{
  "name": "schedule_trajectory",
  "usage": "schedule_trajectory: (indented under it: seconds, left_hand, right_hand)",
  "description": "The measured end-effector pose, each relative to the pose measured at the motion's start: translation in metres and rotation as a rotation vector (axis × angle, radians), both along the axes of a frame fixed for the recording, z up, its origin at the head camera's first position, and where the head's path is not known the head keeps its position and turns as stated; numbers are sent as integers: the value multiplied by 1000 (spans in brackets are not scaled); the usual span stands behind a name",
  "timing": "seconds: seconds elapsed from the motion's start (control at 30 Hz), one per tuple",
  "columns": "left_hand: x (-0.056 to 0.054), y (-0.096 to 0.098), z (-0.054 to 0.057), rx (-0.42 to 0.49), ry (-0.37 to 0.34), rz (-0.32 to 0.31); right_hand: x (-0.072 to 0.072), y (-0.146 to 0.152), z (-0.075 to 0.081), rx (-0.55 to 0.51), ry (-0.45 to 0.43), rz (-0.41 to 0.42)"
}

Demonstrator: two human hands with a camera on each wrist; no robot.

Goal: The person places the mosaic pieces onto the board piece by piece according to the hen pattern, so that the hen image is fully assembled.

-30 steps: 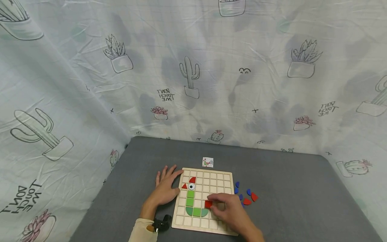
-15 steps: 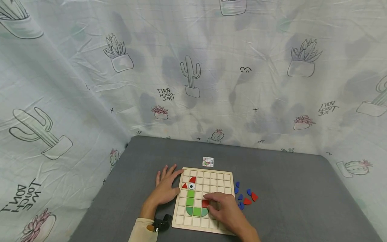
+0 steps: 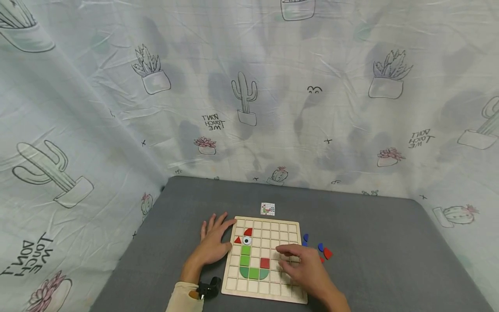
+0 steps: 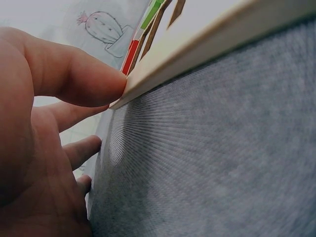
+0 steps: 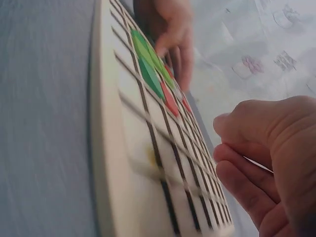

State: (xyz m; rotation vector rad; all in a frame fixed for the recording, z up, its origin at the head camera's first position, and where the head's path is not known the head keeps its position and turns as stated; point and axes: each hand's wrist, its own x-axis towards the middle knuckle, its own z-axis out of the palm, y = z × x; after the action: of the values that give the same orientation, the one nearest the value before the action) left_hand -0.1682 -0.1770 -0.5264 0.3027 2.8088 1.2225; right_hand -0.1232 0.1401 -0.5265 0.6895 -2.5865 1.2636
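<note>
The board [image 3: 274, 237] lies on the gray table [image 3: 362, 229], whose surface looks finely woven up close. The left hand [image 3: 212, 245] steadies its left edge, fingers spread, thumb against the wood. The right hand [image 3: 306, 264] hangs over the board's right side, thumb and fingers parted, apparently holding nothing. The red square [image 3: 265, 263] sits in a cell just above the dark green curved piece [image 3: 264, 274]; whether it lies fully flush, I cannot tell. To seat such thin, flat pieces well, it should help to line up corners first, then press evenly while bracing the board. The blue pieces [image 3: 321, 247], with their curved edges, probably need turning to match the card [image 3: 267, 209].
</note>
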Motion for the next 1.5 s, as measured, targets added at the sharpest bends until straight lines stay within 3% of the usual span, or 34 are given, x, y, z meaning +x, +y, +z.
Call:
schedule_trajectory:
  seconds: [0.33, 0.5, 0.73, 1.03, 1.4, 1.5]
  left_hand:
    - [0, 0, -3, 19, 28, -1]
    - [-2, -3, -15, 74, 92, -11]
    - [-4, -5, -25, 59, 120, -6]
    - [-1, -4, -17, 94, 88, -8]
    - [-2, -4, -19, 61, 80, -5]
    - [-4, -4, -25, 40, 91, 9]
  right_hand:
    - [-3, 57, 3, 32, 3, -220]
    - [-3, 85, 1, 58, 45, -309]
    - [1, 106, -3, 110, 43, -393]
    - [3, 106, -11, 151, 30, -413]
    - [6, 105, -11, 170, 59, -430]
    - [8, 102, -6, 158, 46, -430]
